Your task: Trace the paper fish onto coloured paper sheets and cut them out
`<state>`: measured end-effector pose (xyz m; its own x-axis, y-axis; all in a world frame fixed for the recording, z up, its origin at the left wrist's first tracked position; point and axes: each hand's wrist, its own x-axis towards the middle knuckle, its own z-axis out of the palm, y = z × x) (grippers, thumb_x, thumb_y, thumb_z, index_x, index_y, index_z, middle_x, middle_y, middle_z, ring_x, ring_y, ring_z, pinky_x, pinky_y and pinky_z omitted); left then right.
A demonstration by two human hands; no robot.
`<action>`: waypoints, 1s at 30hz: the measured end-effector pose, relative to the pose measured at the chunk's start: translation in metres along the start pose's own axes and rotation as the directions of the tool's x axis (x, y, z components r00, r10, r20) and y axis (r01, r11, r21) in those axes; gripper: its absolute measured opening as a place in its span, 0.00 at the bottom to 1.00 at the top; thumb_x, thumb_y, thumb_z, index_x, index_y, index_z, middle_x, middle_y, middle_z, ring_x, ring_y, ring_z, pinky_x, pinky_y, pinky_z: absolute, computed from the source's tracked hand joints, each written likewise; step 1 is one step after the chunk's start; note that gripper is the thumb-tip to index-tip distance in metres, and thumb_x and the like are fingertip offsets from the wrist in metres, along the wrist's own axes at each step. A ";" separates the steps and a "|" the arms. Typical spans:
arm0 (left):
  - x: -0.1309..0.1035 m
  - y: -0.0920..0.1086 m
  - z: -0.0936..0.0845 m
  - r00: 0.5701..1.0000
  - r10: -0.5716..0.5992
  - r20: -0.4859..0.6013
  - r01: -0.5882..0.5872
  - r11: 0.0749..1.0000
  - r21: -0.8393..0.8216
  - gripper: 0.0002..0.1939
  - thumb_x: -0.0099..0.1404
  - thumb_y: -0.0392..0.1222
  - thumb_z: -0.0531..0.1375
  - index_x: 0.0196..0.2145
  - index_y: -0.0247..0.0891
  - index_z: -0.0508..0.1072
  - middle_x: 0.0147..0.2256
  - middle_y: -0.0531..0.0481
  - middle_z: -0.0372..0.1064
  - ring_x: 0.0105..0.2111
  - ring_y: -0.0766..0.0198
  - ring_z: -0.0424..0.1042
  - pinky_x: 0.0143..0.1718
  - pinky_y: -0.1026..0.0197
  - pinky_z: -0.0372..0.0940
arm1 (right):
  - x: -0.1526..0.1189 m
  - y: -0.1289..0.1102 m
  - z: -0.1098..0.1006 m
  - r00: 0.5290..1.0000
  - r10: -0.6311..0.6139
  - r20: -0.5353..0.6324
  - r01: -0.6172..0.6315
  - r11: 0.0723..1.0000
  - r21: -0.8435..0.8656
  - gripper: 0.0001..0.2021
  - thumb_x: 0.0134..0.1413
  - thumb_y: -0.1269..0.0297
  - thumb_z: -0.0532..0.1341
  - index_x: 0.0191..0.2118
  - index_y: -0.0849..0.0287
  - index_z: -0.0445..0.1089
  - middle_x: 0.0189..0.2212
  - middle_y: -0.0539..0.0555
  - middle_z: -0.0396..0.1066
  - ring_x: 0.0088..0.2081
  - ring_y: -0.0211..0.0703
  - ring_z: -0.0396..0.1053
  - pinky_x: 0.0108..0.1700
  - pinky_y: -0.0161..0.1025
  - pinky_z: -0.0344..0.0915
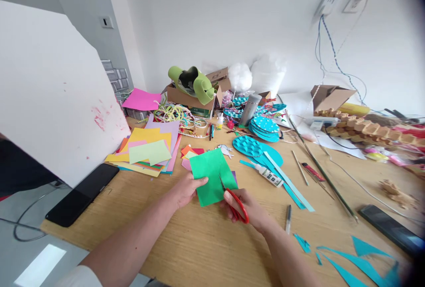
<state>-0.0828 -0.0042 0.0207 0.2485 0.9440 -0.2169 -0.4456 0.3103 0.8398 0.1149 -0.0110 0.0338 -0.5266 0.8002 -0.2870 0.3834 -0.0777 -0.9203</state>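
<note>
My left hand (191, 188) pinches the left edge of a sheet of green paper (210, 169), thumb on top and fingers underneath. The sheet is tilted up above the table. In my right hand (247, 207) is a pair of red-handled scissors (239, 209), fingers through the loops. Its blade lies over the right part of the green sheet, pointing up and left; whether it is cutting through the paper I cannot tell. Just behind the sheet lie small coloured paper pieces (187, 150) and a fish-shaped cutout (226, 150).
To the left are stacked coloured papers (149, 152), a black phone (81, 196) and a large white board (56, 87). Rightward lie a glue bottle (270, 175), blue strips (288, 185), a pen (288, 218), a long stick (322, 169) and blue scraps (361, 260). A grey flask (250, 109) stands behind.
</note>
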 end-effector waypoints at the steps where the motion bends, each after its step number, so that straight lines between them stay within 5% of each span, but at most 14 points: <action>1: 0.000 0.000 0.000 1.000 -0.006 -0.004 0.006 1.000 -0.004 0.27 0.44 0.45 0.73 0.42 0.34 0.75 0.45 0.39 0.74 0.49 0.45 0.70 0.51 0.46 0.62 | 0.000 0.001 0.000 1.000 0.004 -0.010 -0.004 1.000 0.003 0.31 0.48 0.33 0.53 0.26 0.62 0.67 0.15 0.50 0.65 0.16 0.33 0.61 0.18 0.31 0.54; 13: 0.003 -0.002 -0.003 1.000 -0.009 0.000 0.009 0.999 -0.034 0.29 0.44 0.43 0.73 0.44 0.35 0.75 0.46 0.40 0.73 0.50 0.46 0.69 0.51 0.47 0.62 | 0.008 0.007 0.008 0.997 -0.040 -0.067 0.041 0.999 0.024 0.30 0.47 0.33 0.53 0.19 0.58 0.58 0.11 0.48 0.61 0.13 0.31 0.57 0.15 0.29 0.50; 30: 0.000 -0.005 -0.003 1.000 -0.026 0.004 0.026 1.000 0.001 0.30 0.45 0.45 0.72 0.46 0.34 0.73 0.45 0.39 0.74 0.51 0.44 0.68 0.49 0.47 0.65 | 0.012 0.011 0.012 0.990 -0.002 -0.143 -0.004 0.999 -0.042 0.31 0.45 0.31 0.52 0.17 0.59 0.58 0.10 0.49 0.62 0.12 0.30 0.55 0.14 0.29 0.50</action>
<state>-0.0831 -0.0052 0.0155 0.2634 0.9352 -0.2369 -0.4382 0.3347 0.8343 0.1041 -0.0093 0.0172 -0.4137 0.8771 -0.2441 0.4168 -0.0559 -0.9073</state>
